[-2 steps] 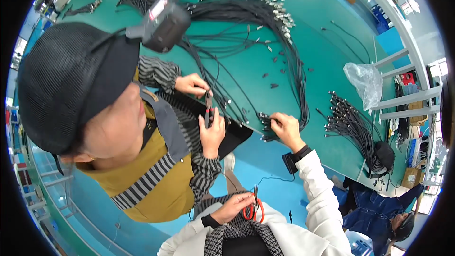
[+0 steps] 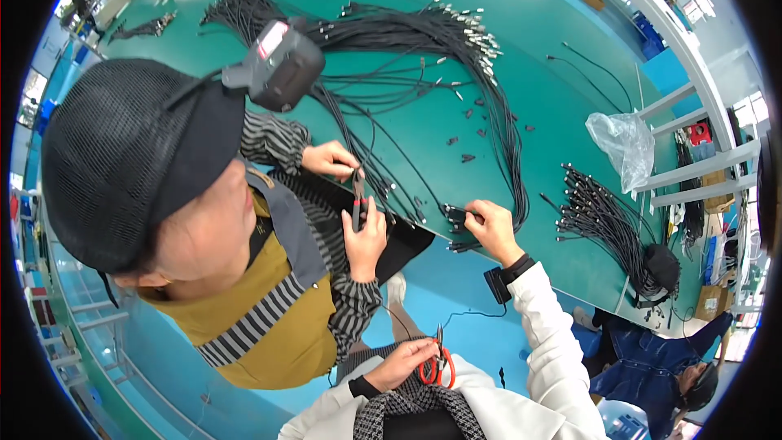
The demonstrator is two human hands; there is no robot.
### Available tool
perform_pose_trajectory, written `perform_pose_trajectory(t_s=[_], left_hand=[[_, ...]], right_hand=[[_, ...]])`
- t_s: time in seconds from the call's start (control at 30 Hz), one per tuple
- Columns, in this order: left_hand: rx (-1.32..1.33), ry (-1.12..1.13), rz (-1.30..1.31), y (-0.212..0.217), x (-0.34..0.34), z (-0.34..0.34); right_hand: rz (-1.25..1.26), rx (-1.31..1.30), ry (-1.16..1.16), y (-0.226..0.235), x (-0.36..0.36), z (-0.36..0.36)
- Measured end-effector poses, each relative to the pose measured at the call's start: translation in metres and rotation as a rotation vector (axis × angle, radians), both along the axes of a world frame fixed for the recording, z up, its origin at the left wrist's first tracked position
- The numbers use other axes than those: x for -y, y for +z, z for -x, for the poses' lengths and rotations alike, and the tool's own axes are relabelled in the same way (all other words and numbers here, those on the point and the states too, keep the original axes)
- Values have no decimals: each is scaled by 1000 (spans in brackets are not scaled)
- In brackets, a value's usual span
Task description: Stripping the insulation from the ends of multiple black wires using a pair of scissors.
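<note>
Cable end: lies at the near table edge, pinched in your right hand, its long axis running left out of the fingers toward the far cable bundle. Your left hand rests nearer you, closed round one pair of red-handled scissors, tips pointing far. A co-worker's two hands work one red-handled pliers, just left.
</note>
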State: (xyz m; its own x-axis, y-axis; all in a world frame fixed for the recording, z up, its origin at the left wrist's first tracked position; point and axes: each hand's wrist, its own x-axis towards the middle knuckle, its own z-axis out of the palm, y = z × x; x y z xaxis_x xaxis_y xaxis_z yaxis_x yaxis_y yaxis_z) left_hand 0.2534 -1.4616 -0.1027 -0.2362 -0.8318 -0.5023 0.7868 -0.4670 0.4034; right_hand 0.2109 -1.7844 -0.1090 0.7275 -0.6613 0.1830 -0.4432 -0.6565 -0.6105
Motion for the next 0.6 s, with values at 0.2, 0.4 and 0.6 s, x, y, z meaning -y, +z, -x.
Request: perform_pose_trajectory(t_s=[0.2, 0.4, 0.6], left_hand=[[87, 22, 8, 21, 15, -16], [142, 58, -38, 22, 21, -13], [109, 20, -39, 14, 23, -10]], right_hand=[[-183, 76, -130, 7, 16, -13], [-373, 177, -212, 20, 52, -20], [-376, 104, -90, 26, 39, -4]])
